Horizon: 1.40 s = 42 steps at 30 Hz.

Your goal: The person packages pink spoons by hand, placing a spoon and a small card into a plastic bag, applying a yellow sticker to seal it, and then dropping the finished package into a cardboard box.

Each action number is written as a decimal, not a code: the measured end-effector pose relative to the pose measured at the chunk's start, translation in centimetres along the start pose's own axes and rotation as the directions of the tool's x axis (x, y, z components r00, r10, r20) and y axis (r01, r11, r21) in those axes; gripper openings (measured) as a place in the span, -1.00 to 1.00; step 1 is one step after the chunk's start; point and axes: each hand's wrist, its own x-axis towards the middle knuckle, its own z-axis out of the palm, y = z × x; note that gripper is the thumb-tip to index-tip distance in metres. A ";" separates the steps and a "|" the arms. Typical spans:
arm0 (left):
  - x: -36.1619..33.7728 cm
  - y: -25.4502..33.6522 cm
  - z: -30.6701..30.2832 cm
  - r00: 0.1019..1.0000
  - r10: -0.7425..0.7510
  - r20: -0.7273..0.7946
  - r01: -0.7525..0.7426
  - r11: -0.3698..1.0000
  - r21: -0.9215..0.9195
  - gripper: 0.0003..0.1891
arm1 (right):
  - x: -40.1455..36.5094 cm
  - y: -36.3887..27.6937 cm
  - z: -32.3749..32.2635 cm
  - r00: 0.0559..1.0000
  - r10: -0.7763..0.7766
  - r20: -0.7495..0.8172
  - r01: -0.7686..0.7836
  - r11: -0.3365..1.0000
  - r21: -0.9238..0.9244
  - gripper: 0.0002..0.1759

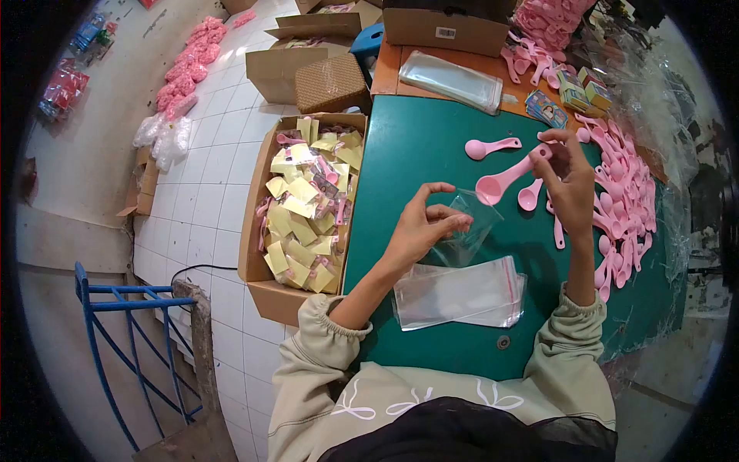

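Beige sleeves [323, 331] nearest in head view. Left hand [419, 229] pinches clear bag [471, 225] open just beyond bag stack [462, 294]. Right hand [572, 183] clamped on pink spoon [504, 179] handle; long axis slants down-left, bowl just beside bag mouth. I can't trace bag's edges, too transparent; handle end hidden in grip.

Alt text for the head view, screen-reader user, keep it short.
At a green table, the left hand holds a small clear bag open while the right hand holds pink spoons near its mouth. A stack of bags lies nearby; a cardboard box of packed spoons sits to the left.
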 end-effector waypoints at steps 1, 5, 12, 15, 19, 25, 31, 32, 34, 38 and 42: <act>0.1 -0.1 -0.1 1.000 0.006 -0.003 -0.006 1.000 -0.003 -0.51 | -0.1 -0.3 0.0 1.000 0.017 0.013 -0.017 0.999 0.051 -0.76; 0.0 0.1 0.1 1.000 -0.009 -0.018 0.008 1.000 -0.022 -0.56 | -0.6 -0.8 0.0 0.992 0.054 0.111 -0.069 0.988 0.138 -0.75; -0.2 0.6 0.4 1.000 0.011 -0.010 -0.012 0.997 -0.081 -0.60 | -0.5 -1.0 -0.3 0.996 0.050 0.074 -0.058 0.991 0.120 -0.77; -0.1 0.6 0.3 1.000 0.015 0.025 -0.013 0.997 -0.072 -0.61 | -0.8 -1.4 0.0 0.994 0.013 0.105 -0.026 0.992 0.124 -0.78; -0.2 0.7 0.4 0.995 0.060 0.076 -0.055 0.996 -0.067 -0.61 | -1.3 -1.7 1.1 0.971 0.032 0.236 -0.057 0.994 0.098 -0.76; -0.1 0.2 0.0 0.983 0.135 0.122 -0.141 0.989 0.037 -0.63 | -2.1 -1.6 2.2 0.949 0.005 0.315 -0.046 0.991 0.124 -0.76; -1.3 2.0 0.0 0.988 0.105 0.116 -0.117 0.988 0.099 -0.60 | -2.7 -2.5 2.4 0.876 -0.205 0.435 0.182 0.979 0.095 -0.35; -1.5 2.4 0.1 0.991 0.112 0.068 -0.118 0.988 0.098 -0.60 | -2.7 -2.6 2.5 0.829 -0.277 0.486 0.256 0.960 0.110 -0.21; -2.0 3.4 0.2 0.985 0.129 0.111 -0.125 0.991 -0.041 -0.64 | -2.2 -2.4 2.6 0.792 -0.306 0.528 0.125 0.928 0.350 -0.22; -2.5 4.5 -0.2 0.988 0.121 0.101 -0.104 0.981 -0.161 -0.65 | 5.2 3.3 -1.9 0.870 -0.141 0.472 0.104 0.989 0.104 -0.47; -2.5 4.4 -0.7 0.989 0.122 0.079 -0.110 0.984 -0.138 -0.65 | 14.3 18.9 -8.1 0.994 -0.048 0.100 0.096 0.829 -0.551 -0.66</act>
